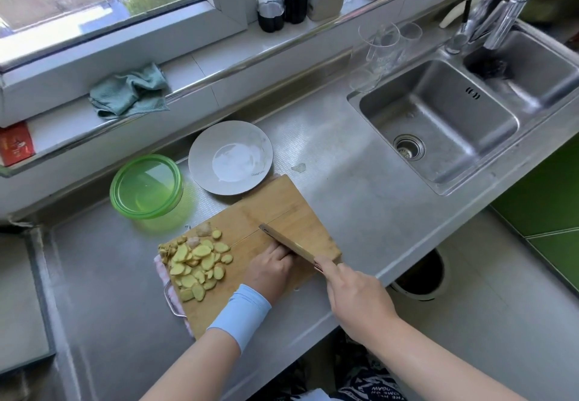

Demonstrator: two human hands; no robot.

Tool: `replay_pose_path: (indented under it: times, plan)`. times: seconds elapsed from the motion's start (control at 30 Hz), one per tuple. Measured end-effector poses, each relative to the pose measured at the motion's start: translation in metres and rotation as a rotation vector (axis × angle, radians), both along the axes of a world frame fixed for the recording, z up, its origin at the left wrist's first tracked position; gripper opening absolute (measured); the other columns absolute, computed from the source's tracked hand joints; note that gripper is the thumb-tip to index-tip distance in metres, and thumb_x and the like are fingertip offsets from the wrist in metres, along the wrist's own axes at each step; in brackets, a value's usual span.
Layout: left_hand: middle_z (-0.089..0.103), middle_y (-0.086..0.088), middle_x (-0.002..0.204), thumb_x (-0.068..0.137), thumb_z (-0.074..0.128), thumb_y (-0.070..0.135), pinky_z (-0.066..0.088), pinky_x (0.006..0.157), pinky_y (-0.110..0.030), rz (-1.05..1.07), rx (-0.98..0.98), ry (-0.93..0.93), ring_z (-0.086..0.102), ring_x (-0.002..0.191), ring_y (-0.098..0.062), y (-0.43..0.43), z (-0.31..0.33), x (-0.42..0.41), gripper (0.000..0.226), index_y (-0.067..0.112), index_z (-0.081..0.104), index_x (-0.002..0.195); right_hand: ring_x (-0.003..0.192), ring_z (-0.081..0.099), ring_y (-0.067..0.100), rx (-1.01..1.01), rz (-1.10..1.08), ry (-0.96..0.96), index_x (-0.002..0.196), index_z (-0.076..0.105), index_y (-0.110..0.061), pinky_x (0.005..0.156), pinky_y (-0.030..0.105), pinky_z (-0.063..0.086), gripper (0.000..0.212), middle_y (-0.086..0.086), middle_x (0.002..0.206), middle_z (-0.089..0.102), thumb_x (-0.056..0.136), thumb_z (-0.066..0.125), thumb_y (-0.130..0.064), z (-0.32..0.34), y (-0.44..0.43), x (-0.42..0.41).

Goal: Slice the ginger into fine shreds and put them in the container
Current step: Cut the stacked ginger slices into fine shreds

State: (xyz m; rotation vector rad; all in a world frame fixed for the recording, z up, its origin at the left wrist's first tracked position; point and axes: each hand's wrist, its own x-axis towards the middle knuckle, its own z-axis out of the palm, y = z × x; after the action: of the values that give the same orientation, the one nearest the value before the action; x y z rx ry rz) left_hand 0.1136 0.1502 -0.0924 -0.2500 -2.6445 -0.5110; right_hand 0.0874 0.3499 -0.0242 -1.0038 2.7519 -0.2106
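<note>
Head view: a wooden board (275, 203) lies slantwise on the steel tabletop (344, 197), and the ginger (197, 262) sits as a loose heap of pale yellow slices on its near left part, with a couple of knobbly end pieces at the heap's far edge. The left hand (271, 269), with a light blue wristband (241, 316), rests on the board just right of the heap, fingers curled down with the knuckles against the knife (288, 242); what lies under the fingers is hidden, so I cannot tell whether it holds anything. The right hand (354, 294) is wrapped round the knife's handle, the blade running away from the person across the board's middle. The green container (146, 186) stands open on the tabletop beyond the board's left corner, apart from it. A grey plate (200, 162) touches the board's far edge. The sink (454, 137) is to the right, and a green cloth (130, 90) lies crumpled on the sill
</note>
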Motion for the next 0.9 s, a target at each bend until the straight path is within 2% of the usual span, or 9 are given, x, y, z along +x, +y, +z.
replay_pose_path:
  times: [0.1,0.17,0.27,0.33,0.43,0.6,0.77,0.9]
  plan:
    - [0.070,-0.010,0.074,0.099,0.033,0.005,0.054,0.048,-0.029,0.005,0.008,0.016,0.070,0.069,-0.027,0.000,0.000,0.000,0.050,0.006,0.072,0.068,0.038,0.046,0.012,-0.003,-0.005,-0.042,0.126,0.056,-0.024,0.034,0.025,0.030,0.060,-0.007,0.059,0.047,0.072,0.083,-0.021,-0.001,0.000,-0.001]
    - [0.069,-0.009,0.074,0.089,0.043,0.004,0.053,0.046,-0.028,0.013,0.004,-0.005,0.069,0.069,-0.026,0.001,0.000,0.001,0.037,0.007,0.072,0.067,0.041,0.048,0.013,-0.005,0.004,-0.091,0.129,0.053,-0.026,0.035,0.027,0.034,0.055,-0.008,0.060,0.048,0.080,0.077,-0.022,-0.002,0.000,-0.002]
    - [0.069,-0.008,0.074,0.084,0.048,0.005,0.051,0.044,-0.028,0.026,0.024,-0.023,0.068,0.068,-0.026,0.002,-0.002,0.002,0.030,0.008,0.072,0.067,0.057,0.056,0.020,-0.030,0.013,-0.177,0.142,0.038,-0.029,0.049,0.036,0.045,0.042,-0.006,0.074,0.056,0.101,0.048,-0.026,-0.003,0.002,-0.005]
    - [0.070,-0.007,0.078,0.085,0.050,0.005,0.053,0.050,-0.029,0.021,0.034,-0.016,0.067,0.072,-0.025,0.001,-0.005,0.002,0.027,0.008,0.073,0.070,0.064,0.057,0.024,-0.087,-0.010,-0.252,0.140,0.036,-0.030,0.054,0.038,0.046,0.035,-0.002,0.079,0.060,0.105,0.036,-0.028,-0.005,-0.004,-0.012]
    - [0.068,-0.005,0.082,0.087,0.053,0.004,0.051,0.057,-0.030,0.007,0.042,-0.028,0.058,0.077,-0.020,-0.001,-0.012,0.004,0.023,0.009,0.074,0.078,0.061,0.056,0.027,-0.105,-0.030,-0.311,0.129,0.041,-0.031,0.052,0.037,0.041,0.024,0.002,0.073,0.059,0.106,0.035,-0.030,-0.005,-0.016,-0.025]
    - [0.065,-0.004,0.080,0.084,0.052,0.002,0.049,0.049,-0.030,0.026,0.032,-0.048,0.051,0.077,-0.018,-0.001,-0.013,0.005,0.023,0.010,0.072,0.077,0.062,0.057,0.028,-0.097,-0.022,-0.342,0.127,0.042,-0.032,0.054,0.042,0.047,0.022,0.001,0.072,0.060,0.106,0.035,-0.031,-0.005,-0.018,-0.029]
    - [0.068,-0.005,0.078,0.080,0.051,0.005,0.051,0.046,-0.029,0.045,0.035,-0.081,0.057,0.077,-0.020,0.000,-0.010,0.006,0.024,0.011,0.074,0.075,0.063,0.058,0.027,-0.090,0.004,-0.252,0.137,0.042,-0.029,0.052,0.036,0.040,0.032,-0.001,0.076,0.062,0.105,0.037,-0.026,-0.002,-0.015,-0.016]
    - [0.070,-0.008,0.077,0.083,0.049,0.008,0.053,0.045,-0.030,0.046,0.044,-0.073,0.069,0.074,-0.026,0.000,-0.009,0.004,0.027,0.008,0.075,0.074,0.057,0.051,0.022,-0.038,0.010,-0.234,0.142,0.044,-0.027,0.050,0.038,0.041,0.040,-0.004,0.071,0.055,0.103,0.043,-0.023,0.001,0.003,-0.008]
